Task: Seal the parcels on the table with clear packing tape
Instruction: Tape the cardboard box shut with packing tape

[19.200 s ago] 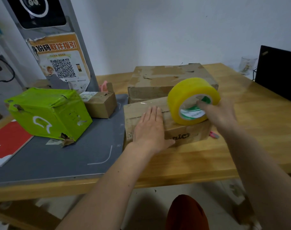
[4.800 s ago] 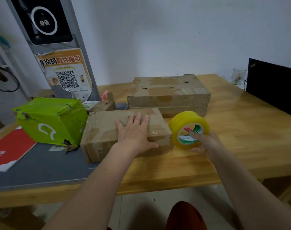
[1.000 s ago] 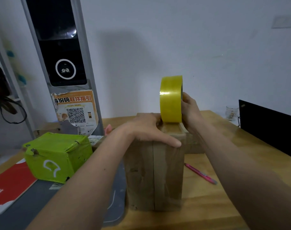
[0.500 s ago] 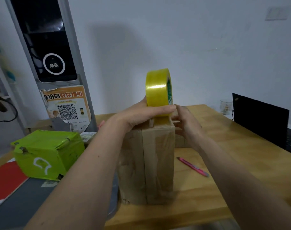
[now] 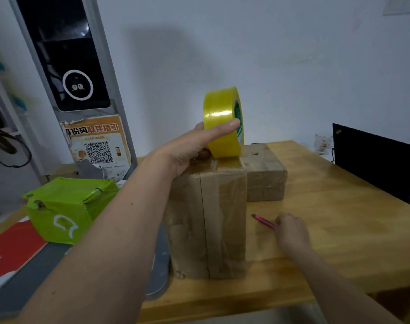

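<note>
Right hand (image 5: 293,232) on pink cutter (image 5: 264,222)

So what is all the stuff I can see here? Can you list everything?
Tape roll: 1, yellow, on the standing box.
Standing box: 1, brown, table middle.
Flat box: 1, brown, behind it.
Green parcel: 1, left.
Pink cutter: 1, on the table.
Red booklet: 1, far left.
Grey mat: 1, left.
Laptop: 1, black, right.
Glass: 1, back right.
Poster: 1, orange, on the kiosk.
Left hand: holds the roll.
Right hand: on the cutter.
</note>
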The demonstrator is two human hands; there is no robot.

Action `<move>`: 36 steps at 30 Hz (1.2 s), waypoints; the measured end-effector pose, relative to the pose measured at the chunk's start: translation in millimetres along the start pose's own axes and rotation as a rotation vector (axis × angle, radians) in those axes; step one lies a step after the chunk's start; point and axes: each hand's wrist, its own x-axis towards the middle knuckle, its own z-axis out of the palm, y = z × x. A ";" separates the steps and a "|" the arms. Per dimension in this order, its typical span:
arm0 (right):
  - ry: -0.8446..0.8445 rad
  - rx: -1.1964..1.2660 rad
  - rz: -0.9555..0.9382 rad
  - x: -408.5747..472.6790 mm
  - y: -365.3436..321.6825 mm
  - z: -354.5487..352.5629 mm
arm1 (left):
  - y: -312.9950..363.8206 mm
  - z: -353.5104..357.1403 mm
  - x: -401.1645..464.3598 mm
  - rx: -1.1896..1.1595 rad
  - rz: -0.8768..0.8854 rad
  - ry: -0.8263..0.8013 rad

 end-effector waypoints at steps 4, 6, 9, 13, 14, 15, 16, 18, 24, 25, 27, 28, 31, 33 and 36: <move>-0.078 0.237 0.013 2.9 -4.3 -3.7 | 5.4 -0.7 3.9 0.015 -0.011 -0.023; -0.090 0.357 -0.015 2.1 -10.4 -11.3 | 5.2 0.2 6.6 -0.006 -0.013 0.005; 0.023 0.591 -0.132 -4.5 -20.2 -28.3 | 2.1 3.2 10.8 -0.033 -0.011 0.054; 0.217 0.964 -0.260 -28.0 -33.6 -59.8 | 4.2 6.1 9.3 -0.048 0.030 0.085; 0.267 1.033 -0.306 -35.5 -36.7 -66.9 | 3.8 6.0 9.4 -0.051 0.040 0.093; 0.320 1.081 -0.353 -42.5 -39.0 -73.3 | 3.7 6.5 8.9 -0.060 0.045 0.098; 0.360 1.108 -0.400 -48.9 -41.0 -78.8 | 3.1 6.8 8.7 -0.073 0.045 0.102; 0.399 1.130 -0.502 -60.1 -44.9 -88.8 | 2.7 7.0 7.1 -0.096 0.045 0.113; 0.434 1.079 -0.720 -80.5 -53.2 -113.6 | -1.3 6.2 7.2 -0.173 0.047 0.169; 0.470 1.004 -0.756 -81.6 -52.8 -116.3 | -1.4 6.7 7.1 -0.180 0.046 0.180; 0.615 0.752 -0.805 -81.8 -52.5 -120.6 | -1.9 8.0 7.6 -0.193 0.042 0.192; 0.706 0.609 -0.808 -82.4 -52.6 -122.7 | -2.4 8.7 8.3 -0.200 0.040 0.196; 0.968 0.246 -0.752 -89.7 -54.5 -132.3 | -2.4 10.3 7.7 -0.209 0.056 0.214; 1.051 0.081 -0.738 -95.1 -57.8 -141.8 | -1.5 11.7 5.9 -0.213 0.066 0.228; 1.086 -0.051 -0.738 -94.5 -65.5 -150.9 | -0.2 13.1 3.8 -0.210 0.075 0.226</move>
